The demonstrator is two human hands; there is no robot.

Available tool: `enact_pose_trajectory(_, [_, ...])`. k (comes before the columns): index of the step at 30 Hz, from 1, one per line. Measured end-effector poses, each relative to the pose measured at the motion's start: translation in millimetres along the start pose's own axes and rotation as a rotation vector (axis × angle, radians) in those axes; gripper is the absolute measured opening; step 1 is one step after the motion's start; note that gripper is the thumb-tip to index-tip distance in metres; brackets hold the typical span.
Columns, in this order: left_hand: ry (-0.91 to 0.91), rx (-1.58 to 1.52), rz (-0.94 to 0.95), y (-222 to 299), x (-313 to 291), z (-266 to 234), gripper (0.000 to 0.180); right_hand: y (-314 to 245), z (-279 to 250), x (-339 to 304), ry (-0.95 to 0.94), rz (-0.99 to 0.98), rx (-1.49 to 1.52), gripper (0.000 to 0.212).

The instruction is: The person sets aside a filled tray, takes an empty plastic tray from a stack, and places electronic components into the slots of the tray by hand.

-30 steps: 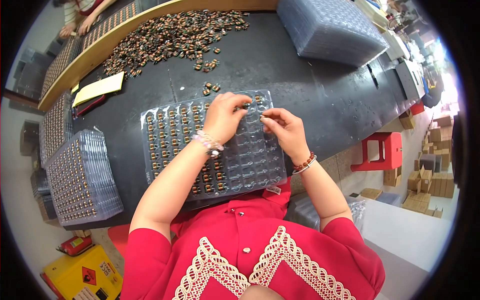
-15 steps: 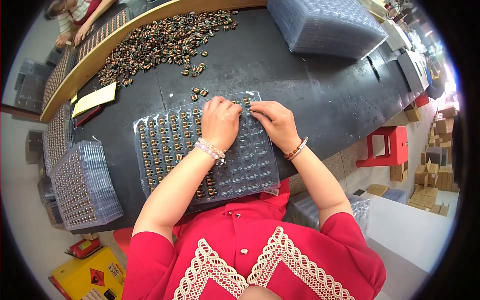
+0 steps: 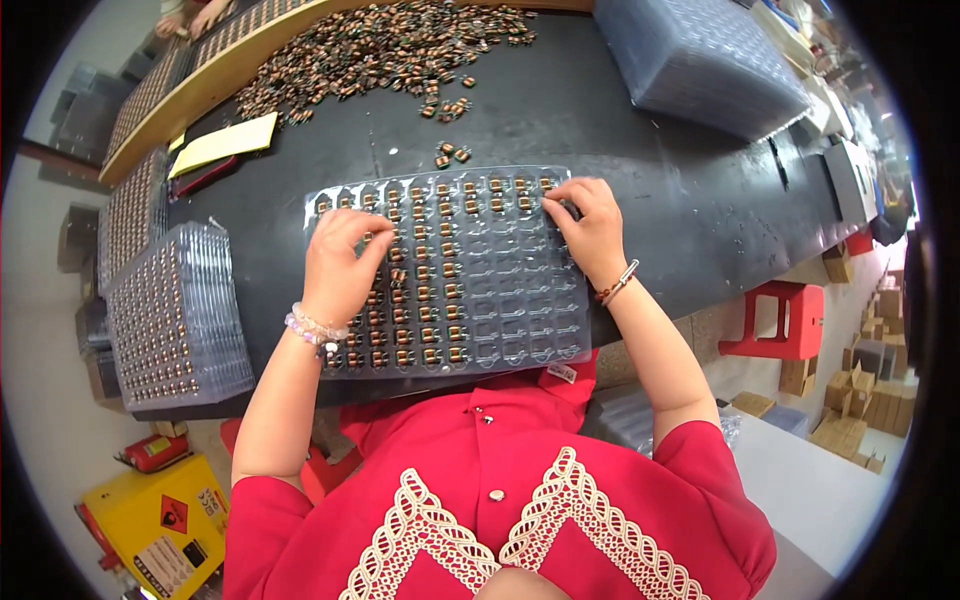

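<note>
A clear plastic tray [image 3: 515, 325] lies in front of me, its pockets in rows and columns. Small copper-wound coils [image 3: 430, 335] fill the left and middle columns and the far rows at the right; the near right pockets hold none. Above the left part of the tray is my left hand [image 3: 345, 262], thumb and forefinger pinched together; whatever is between them is hidden. At the far right corner, my right hand [image 3: 592, 228] has its thumb and fingertips closed beside a coil [image 3: 547, 185]. I cannot make out anything in that pinch.
A big heap of coils [image 3: 380, 55] lies at the back against a wooden rail [image 3: 190, 105]. Stacked filled trays [image 3: 170, 320] stand left, a stack of clear trays [image 3: 700, 70] back right. Yellow paper [image 3: 225, 143] lies left; a red stool [image 3: 775, 320] stands right.
My left hand has moved left, from beside my right hand to the tray's left part. More coils now show in the far right rows. The view has shifted.
</note>
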State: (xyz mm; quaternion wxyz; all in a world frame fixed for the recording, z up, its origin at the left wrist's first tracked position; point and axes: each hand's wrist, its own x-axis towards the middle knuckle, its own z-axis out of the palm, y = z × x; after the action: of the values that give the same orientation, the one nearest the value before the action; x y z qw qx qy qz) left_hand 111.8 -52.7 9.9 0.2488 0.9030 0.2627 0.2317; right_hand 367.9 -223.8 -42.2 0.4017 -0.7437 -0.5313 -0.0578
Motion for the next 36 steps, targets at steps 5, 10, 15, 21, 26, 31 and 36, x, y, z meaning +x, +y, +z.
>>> enact_pose_trajectory(5, [-0.120,0.074,-0.034,1,-32,3,0.014,-2,9,1,0.037,0.343,0.077,0.013])
enact_pose_trajectory(10, [-0.102,0.057,-0.004,4,-42,11,0.015,-7,13,-4,0.043,0.339,0.004,0.014])
enact_pose_trajectory(15, [-0.043,-0.380,-0.118,25,-18,21,0.018,3,12,-13,-0.016,0.271,-0.051,0.038])
enact_pose_trajectory(21, [-0.052,-0.244,-0.039,33,21,67,0.011,1,17,-11,-0.165,0.261,-0.125,0.044])
enact_pose_trajectory(26, [0.006,0.023,0.048,24,28,84,0.007,-1,18,-11,-0.178,0.276,-0.107,0.043])
enact_pose_trajectory(31, [-0.103,0.007,0.020,21,37,76,0.007,0,20,-8,-0.166,0.277,-0.092,0.043])
enact_pose_trajectory(36, [0.110,-0.134,0.039,11,62,62,0.012,-28,11,-9,-0.107,0.112,-0.236,0.040])
